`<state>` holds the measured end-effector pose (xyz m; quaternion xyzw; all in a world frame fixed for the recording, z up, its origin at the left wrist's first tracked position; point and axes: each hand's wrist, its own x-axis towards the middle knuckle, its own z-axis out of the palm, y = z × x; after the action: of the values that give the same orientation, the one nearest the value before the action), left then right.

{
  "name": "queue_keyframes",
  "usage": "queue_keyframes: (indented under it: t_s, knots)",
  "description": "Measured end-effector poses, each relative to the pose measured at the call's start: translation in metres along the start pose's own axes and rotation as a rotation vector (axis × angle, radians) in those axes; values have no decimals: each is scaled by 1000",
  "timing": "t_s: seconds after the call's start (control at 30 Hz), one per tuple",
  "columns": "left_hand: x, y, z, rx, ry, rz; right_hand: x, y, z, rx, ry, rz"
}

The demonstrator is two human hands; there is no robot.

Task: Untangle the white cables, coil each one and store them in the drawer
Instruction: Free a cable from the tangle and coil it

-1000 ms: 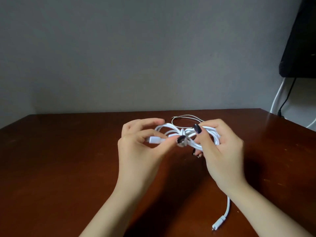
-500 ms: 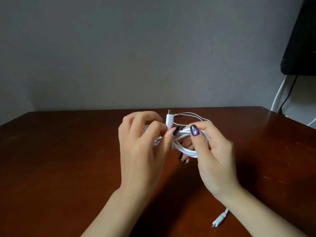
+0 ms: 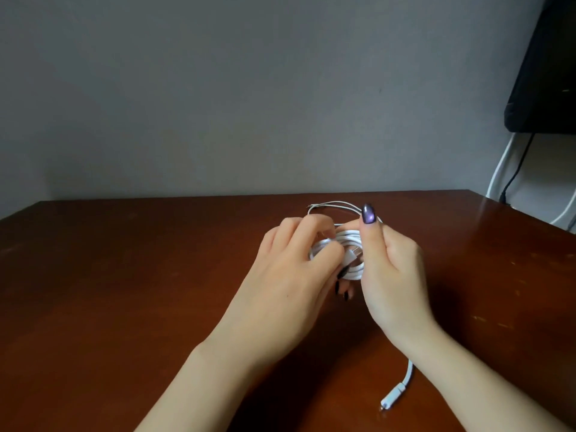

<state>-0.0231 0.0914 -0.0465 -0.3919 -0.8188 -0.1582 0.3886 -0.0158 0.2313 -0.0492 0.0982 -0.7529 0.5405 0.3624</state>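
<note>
A coiled white cable [image 3: 349, 244] hangs just above the dark wooden table [image 3: 124, 291], held between both hands. My right hand [image 3: 392, 275] grips the coil's right side, thumb raised over the top. My left hand [image 3: 296, 269] pinches the cable's plug end [image 3: 353, 254] and holds it across the middle of the coil. A loose tail of white cable with a connector [image 3: 394, 397] lies on the table under my right forearm. A thinner white cable [image 3: 333, 204] lies on the table behind the hands. No drawer is in view.
A grey wall stands close behind the table's far edge. At the upper right hangs a black object [image 3: 542, 73], with white and black cords [image 3: 505, 169] running down the wall beside the table's right corner.
My left hand brought the plug end down from above the coil and across its middle. Both hands moved slightly lower, and the right thumb lifted higher.
</note>
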Motion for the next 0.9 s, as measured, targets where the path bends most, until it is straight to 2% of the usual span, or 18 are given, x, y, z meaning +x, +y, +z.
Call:
queue_keyframes:
  t_s: [0.27, 0.4, 0.5, 0.6, 0.7, 0.8, 0.9]
  knots:
    - [-1, -3, -7, -110, -71, -44, -1, 2, -4, -114, -40, -325]
    - [-3, -5, -8, -281, -13, -77, -2, 0, -7, -23, -165, -357]
    - [-3, 0, -10, -444, 95, -138, -1, 0, -7, 8, -189, -350]
    - [0, 8, -16, -670, 162, -352, 1, 0, -9, 60, -173, -293]
    - [2, 6, -16, -596, 18, -470, 1, -2, -11, 50, -175, -285]
    - [4, 0, -17, -751, -160, -571, -1, -1, -11, -27, -224, -292]
    - [5, -6, -15, -815, -224, -634, -2, 0, -8, -147, -254, -314]
